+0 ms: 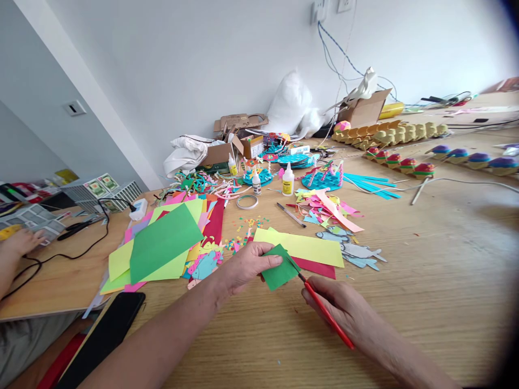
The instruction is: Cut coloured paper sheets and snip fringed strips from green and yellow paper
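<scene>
A small piece of green paper [279,274] is pinched in my left hand [252,263], thumb on top, above the table's middle. My right hand [338,302] is closed round red-handled scissors [324,309], whose blades meet the green paper at its right edge. Just beyond lie a strip of pale yellow paper [308,247] and a dark red sheet [324,268], partly under the yellow one. Grey paper fish [360,250] rest to the right, and coloured paper fish [206,263] lie left of my left hand.
A stack of coloured sheets topped by a green sheet [166,243] lies left. Glue bottles [287,182], a tape roll [247,202], a pen [291,215] and paper scraps [324,205] stand or lie behind. Painted egg-carton strips [401,162] sit right. Another person's hand [24,241] is far left.
</scene>
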A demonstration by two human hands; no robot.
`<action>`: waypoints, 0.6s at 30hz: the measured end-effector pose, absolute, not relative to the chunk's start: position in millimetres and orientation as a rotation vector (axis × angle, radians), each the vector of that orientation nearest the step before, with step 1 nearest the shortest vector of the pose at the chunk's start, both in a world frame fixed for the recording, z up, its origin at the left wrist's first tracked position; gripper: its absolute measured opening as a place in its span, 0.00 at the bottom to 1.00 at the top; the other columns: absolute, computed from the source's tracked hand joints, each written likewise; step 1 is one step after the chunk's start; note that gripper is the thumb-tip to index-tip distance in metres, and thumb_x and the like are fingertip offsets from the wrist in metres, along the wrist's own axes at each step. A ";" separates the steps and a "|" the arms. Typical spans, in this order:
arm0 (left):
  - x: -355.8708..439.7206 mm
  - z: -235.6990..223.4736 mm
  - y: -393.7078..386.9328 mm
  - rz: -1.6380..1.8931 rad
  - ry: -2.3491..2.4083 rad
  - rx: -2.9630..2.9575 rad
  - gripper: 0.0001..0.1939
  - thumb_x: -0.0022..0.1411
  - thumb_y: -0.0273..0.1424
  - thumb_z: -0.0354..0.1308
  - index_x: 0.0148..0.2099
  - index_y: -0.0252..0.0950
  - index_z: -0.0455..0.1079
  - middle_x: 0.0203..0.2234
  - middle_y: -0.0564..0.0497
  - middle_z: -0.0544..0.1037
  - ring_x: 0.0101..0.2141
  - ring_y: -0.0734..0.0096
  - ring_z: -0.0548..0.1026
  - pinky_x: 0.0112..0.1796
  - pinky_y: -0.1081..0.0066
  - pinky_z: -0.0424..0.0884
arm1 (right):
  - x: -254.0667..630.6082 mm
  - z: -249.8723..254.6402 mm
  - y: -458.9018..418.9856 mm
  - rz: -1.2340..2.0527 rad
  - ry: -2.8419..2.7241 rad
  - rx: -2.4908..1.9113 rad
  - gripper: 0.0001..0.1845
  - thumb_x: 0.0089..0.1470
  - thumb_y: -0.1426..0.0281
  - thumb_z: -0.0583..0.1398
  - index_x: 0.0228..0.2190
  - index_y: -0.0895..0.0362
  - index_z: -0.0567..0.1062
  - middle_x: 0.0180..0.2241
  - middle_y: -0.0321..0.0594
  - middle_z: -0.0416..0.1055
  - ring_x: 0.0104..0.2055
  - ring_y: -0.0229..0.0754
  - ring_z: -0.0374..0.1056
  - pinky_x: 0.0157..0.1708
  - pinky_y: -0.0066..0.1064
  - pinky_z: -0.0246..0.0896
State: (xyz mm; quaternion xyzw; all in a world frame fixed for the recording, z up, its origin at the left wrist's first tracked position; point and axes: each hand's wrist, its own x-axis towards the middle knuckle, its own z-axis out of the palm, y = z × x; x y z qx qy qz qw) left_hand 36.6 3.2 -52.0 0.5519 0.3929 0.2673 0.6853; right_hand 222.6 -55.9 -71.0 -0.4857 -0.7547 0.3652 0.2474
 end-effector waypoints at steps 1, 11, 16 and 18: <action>36.6 -52.2 3.3 0.597 0.883 1.230 0.18 0.47 0.39 0.61 0.37 0.31 0.72 0.28 0.47 0.75 0.28 0.70 0.71 0.30 0.73 0.63 | 222.4 -72.0 -55.9 0.981 -2.064 -1.333 0.17 0.57 0.62 0.46 0.20 0.56 0.59 0.19 0.32 0.60 0.22 0.34 0.54 0.21 0.24 0.47; 35.6 -54.8 2.6 0.592 0.903 1.155 0.19 0.44 0.39 0.63 0.36 0.30 0.72 0.26 0.48 0.74 0.26 0.74 0.69 0.29 0.74 0.61 | 222.7 -81.1 -55.2 0.915 -2.103 -1.364 0.20 0.57 0.59 0.44 0.19 0.56 0.59 0.18 0.32 0.60 0.20 0.34 0.52 0.20 0.25 0.45; 35.8 -53.6 1.2 0.600 0.906 1.115 0.18 0.42 0.38 0.64 0.34 0.30 0.72 0.25 0.49 0.73 0.25 0.76 0.68 0.28 0.75 0.60 | 223.3 -80.9 -55.4 0.925 -2.110 -1.375 0.20 0.57 0.59 0.43 0.19 0.56 0.58 0.18 0.32 0.60 0.20 0.34 0.52 0.20 0.26 0.45; 36.6 -53.6 -0.2 0.587 0.910 1.108 0.18 0.42 0.38 0.63 0.34 0.31 0.72 0.25 0.50 0.73 0.24 0.77 0.67 0.27 0.75 0.60 | 223.0 -80.8 -55.0 0.952 -2.106 -1.366 0.20 0.57 0.59 0.43 0.19 0.56 0.59 0.19 0.33 0.60 0.21 0.34 0.53 0.21 0.26 0.46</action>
